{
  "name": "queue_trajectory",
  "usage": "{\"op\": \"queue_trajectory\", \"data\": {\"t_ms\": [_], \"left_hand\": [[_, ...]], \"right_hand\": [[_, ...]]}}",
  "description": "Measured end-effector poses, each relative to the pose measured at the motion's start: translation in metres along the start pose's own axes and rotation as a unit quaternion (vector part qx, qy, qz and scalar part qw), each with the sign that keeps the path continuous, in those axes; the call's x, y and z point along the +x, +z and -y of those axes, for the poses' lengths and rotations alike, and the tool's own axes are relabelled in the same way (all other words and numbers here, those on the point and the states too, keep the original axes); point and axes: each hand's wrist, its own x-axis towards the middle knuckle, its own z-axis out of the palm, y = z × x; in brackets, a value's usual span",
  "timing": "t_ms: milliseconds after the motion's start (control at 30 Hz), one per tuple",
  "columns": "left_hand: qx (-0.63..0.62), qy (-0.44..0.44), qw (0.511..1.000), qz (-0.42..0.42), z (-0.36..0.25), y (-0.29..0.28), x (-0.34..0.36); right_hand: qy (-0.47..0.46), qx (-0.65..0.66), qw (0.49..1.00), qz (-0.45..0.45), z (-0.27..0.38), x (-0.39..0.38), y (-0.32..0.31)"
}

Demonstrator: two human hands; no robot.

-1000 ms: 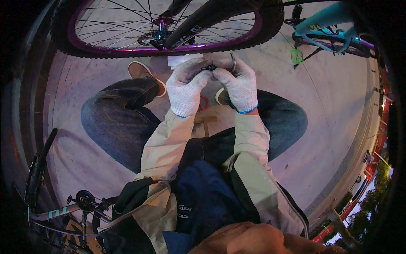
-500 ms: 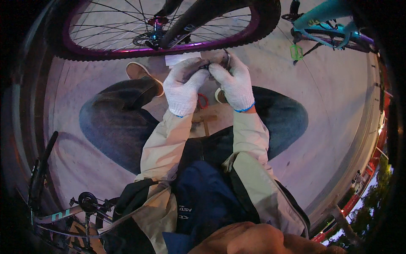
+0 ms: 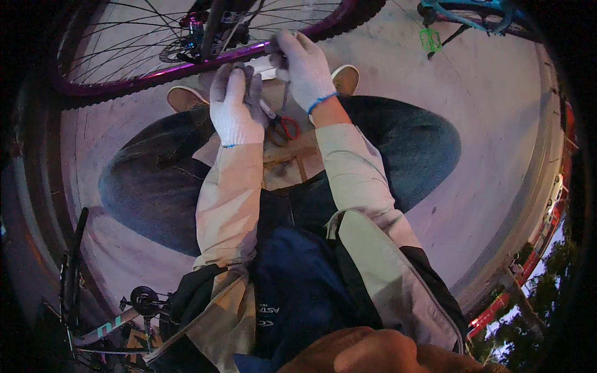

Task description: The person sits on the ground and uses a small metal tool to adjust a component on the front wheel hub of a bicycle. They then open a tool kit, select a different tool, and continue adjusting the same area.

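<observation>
Both of my hands wear white knit gloves with darkened fingers. My left hand (image 3: pixel 237 102) is raised over my lap just below the bike wheel, its fingers bent in toward the thumb; whatever they hold is too small to make out. Higher and farther right, my right hand (image 3: pixel 306 69) is closed with its fingertips by the lower right of the wheel's purple rim (image 3: pixel 239 57). I cannot tell whether it touches the wheel. Scissors with red-and-black handles (image 3: pixel 288 128) lie below and between the hands. A white sheet (image 3: pixel 264 68) shows partly between the gloves.
The wheel's hub and brake disc (image 3: pixel 186 46) are at the upper left. A teal bicycle (image 3: pixel 472 15) with a green pedal (image 3: pixel 430 40) stands upper right. Another bike (image 3: pixel 112 326) is at the lower left. My bent legs (image 3: pixel 404 146) frame the floor, where a wooden-looking piece (image 3: pixel 295 151) lies.
My hands were together and have moved apart, the right one up toward the wheel, the left one leftward. The scissors, mostly hidden before, show more now. The wheel sits higher and farther left in view.
</observation>
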Motion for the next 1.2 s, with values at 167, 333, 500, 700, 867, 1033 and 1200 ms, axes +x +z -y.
{"op": "queue_trajectory", "data": {"t_ms": [167, 333, 500, 700, 867, 1033, 1200], "left_hand": [[-0.018, -0.017, 1.000, -0.016, 0.011, -0.009, 0.028], [0.005, -0.056, 0.998, -0.027, 0.017, -0.023, 0.059], [-0.072, -0.099, 0.992, -0.031, 0.023, -0.027, 0.072], [-0.050, -0.053, 0.997, -0.028, 0.018, -0.019, 0.074], [0.002, 0.022, 0.999, -0.037, 0.013, -0.015, 0.061], [0.092, 0.176, 0.978, -0.060, -0.002, -0.011, 0.051], [0.225, 0.288, 0.931, 0.010, -0.026, -0.004, 0.049]], "right_hand": [[-0.242, -0.252, 0.936, -0.044, -0.018, 0.017, 0.021], [-0.366, -0.275, 0.887, -0.055, -0.012, 0.031, 0.035], [-0.350, -0.273, 0.895, -0.039, -0.006, 0.033, 0.033], [-0.299, -0.308, 0.897, -0.106, -0.010, 0.024, 0.040], [-0.381, -0.356, 0.835, -0.174, -0.020, 0.013, 0.046], [-0.279, -0.338, 0.892, -0.111, -0.020, -0.008, 0.058], [-0.186, -0.224, 0.954, -0.069, -0.011, -0.024, 0.069]]}}
